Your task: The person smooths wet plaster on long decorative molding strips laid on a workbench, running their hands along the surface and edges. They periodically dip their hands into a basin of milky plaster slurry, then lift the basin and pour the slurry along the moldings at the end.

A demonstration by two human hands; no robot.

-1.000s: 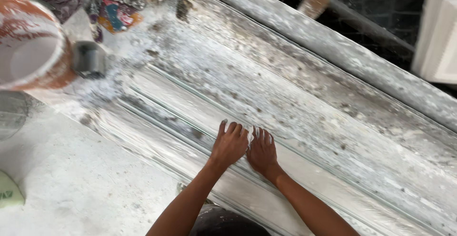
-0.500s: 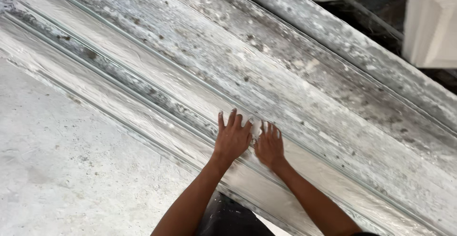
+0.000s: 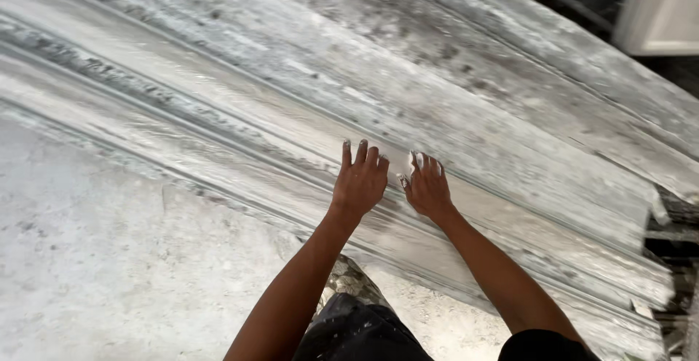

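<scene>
Plaster-streaked moulding [image 3: 466, 113] runs slantwise over a dusty grey floor [image 3: 109, 274].
My left hand [image 3: 359, 183] and right hand [image 3: 428, 186] lie flat on it, side by side, fingers [image 3: 362, 153] slightly spread, holding nothing.

White cabinet [image 3: 659, 8] cut off top-right

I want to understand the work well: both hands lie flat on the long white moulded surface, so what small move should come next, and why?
Probably slide both palms onward along the ridge. The left hand and right hand press flat, side by side, on the plaster moulding, fingertips white.
</scene>
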